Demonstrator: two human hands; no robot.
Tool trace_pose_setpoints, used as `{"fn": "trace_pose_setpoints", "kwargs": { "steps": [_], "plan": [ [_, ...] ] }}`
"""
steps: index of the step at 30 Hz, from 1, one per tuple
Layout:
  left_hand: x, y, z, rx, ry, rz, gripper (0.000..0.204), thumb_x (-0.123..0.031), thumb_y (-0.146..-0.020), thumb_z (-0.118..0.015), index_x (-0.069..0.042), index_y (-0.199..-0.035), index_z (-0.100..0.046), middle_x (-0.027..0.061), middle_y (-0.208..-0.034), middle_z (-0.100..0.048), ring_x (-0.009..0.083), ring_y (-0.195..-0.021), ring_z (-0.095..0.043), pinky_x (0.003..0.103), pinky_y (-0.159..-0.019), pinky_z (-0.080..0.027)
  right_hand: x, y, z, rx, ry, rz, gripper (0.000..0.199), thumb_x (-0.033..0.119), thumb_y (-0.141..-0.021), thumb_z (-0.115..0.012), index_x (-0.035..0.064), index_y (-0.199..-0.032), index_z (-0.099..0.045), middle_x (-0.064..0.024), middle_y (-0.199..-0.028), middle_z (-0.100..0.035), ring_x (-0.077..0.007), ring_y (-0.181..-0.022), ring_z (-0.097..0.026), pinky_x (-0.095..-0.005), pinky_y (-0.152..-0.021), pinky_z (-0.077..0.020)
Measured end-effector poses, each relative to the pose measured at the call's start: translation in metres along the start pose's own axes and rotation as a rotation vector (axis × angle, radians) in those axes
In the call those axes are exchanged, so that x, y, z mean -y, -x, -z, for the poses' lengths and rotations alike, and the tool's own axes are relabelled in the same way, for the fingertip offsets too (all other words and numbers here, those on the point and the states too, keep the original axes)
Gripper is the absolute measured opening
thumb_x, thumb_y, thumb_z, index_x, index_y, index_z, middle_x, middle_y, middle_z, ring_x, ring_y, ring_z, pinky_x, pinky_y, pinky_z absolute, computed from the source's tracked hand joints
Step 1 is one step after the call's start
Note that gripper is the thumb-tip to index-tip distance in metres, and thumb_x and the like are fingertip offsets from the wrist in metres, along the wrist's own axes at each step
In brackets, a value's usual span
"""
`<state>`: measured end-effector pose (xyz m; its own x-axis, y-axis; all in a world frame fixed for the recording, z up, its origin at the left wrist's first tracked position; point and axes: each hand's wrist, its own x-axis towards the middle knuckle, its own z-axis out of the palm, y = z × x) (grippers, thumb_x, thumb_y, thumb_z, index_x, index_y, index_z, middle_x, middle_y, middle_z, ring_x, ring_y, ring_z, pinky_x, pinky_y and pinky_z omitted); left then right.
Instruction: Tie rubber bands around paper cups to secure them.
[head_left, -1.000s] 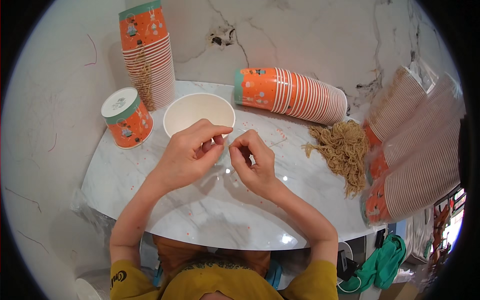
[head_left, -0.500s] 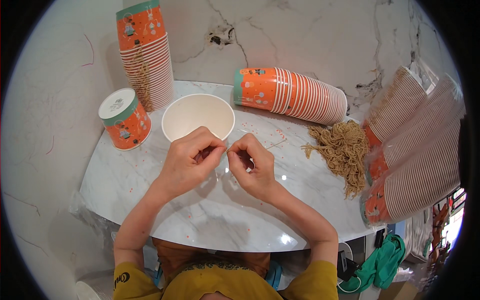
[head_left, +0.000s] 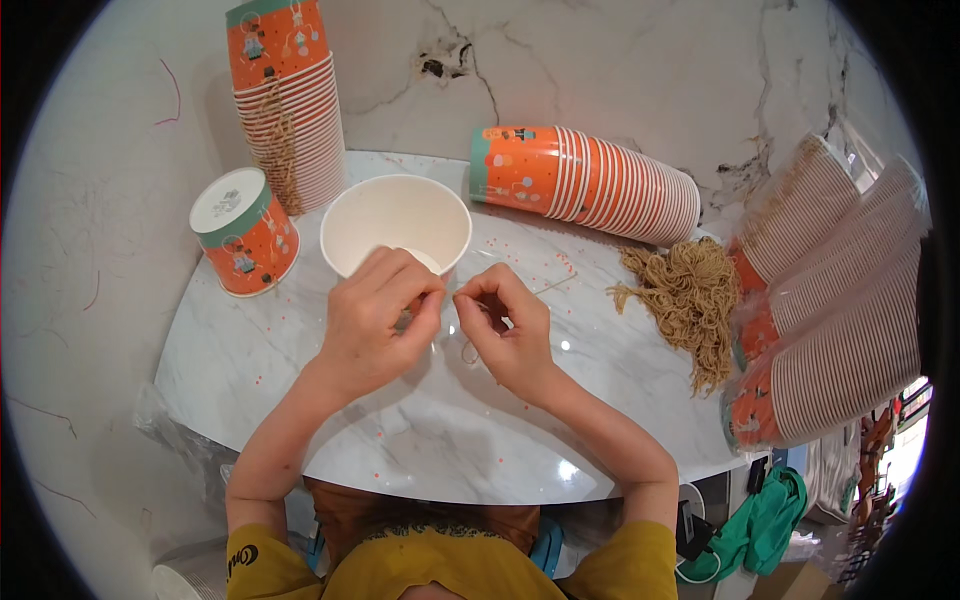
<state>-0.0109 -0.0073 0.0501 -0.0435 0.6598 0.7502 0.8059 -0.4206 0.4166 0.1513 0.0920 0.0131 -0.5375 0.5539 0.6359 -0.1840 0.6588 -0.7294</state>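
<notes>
In front of a white paper bowl [head_left: 395, 212], both my hands are close together over the table. My right hand [head_left: 512, 332] pinches a thin tan string [head_left: 556, 284] between thumb and forefinger. One string end sticks out to the right, and a small loop dangles below the fingers. My left hand [head_left: 375, 322] is closed in a pinch a little left of the right fingertips. What it holds, if anything, is too small to make out. The bowl stands upright just behind the left hand, its near side partly covered by it.
A tangled heap of tan string [head_left: 690, 300] lies to the right, near plastic-wrapped cup stacks [head_left: 840, 340]. Orange paper cups are stacked upright [head_left: 300, 135] and lying sideways [head_left: 620, 190] at the back. One upside-down cup [head_left: 248, 240] stands left. Tiny orange bits dot the marbled table [head_left: 420, 455].
My fingertips have drawn slightly apart. The right hand has turned a little, and a string loop now shows beneath it. The view has shifted slightly.
</notes>
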Motion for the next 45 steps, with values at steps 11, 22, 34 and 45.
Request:
{"fn": "trace_pose_setpoints", "kwargs": {
  "steps": [11,22,34,45],
  "plan": [
    [0.017,0.005,-0.004,0.093,-0.247,-0.058,0.028,0.000,-0.079,-0.069,-0.005,-0.107,-0.067,0.0060,-0.096,-0.064,0.0271,-0.093,-0.060,0.040,-0.080,-0.046,-0.030,0.007,-0.014,-0.111,-0.185,-0.323,0.009,0.005,-0.095,-0.067,0.0013,-0.096,-0.059,-0.0009,-0.089,-0.058,-0.0053,-0.074,-0.055,-0.0228,-0.060,-0.0436],
    [0.012,0.003,-0.013,0.056,-0.225,-0.091,0.027,0.002,-0.078,-0.069,-0.003,-0.105,-0.068,0.0072,-0.092,-0.064,0.0281,-0.086,-0.062,0.041,-0.074,-0.050,-0.033,0.006,-0.017,-0.098,-0.101,-0.279,0.007,0.005,-0.097,-0.066,0.0039,-0.097,-0.059,0.0023,-0.089,-0.064,-0.0011,-0.074,-0.055,-0.0188,-0.057,-0.0406],
    [0.008,-0.005,-0.003,0.119,-0.116,-0.017,0.021,0.001,-0.087,-0.065,0.000,-0.108,-0.070,0.0108,-0.093,-0.069,0.0261,-0.085,-0.065,0.036,-0.074,-0.052,-0.021,0.002,-0.015,-0.093,-0.154,-0.348,0.009,0.007,-0.096,-0.067,0.0003,-0.095,-0.061,-0.0010,-0.081,-0.067,-0.0041,-0.070,-0.058,-0.0223,-0.059,-0.0455],
    [0.044,-0.056,0.016,0.743,0.462,0.535,0.019,-0.009,-0.086,-0.067,0.001,-0.100,-0.075,0.0028,-0.082,-0.071,0.0077,-0.076,-0.060,0.027,-0.071,-0.050,-0.003,-0.005,-0.009,-0.002,-0.242,-0.532,0.012,0.010,-0.095,-0.069,-0.0020,-0.094,-0.066,-0.0032,-0.078,-0.067,-0.0070,-0.065,-0.058,-0.0247,-0.055,-0.0471]
  ]
}}
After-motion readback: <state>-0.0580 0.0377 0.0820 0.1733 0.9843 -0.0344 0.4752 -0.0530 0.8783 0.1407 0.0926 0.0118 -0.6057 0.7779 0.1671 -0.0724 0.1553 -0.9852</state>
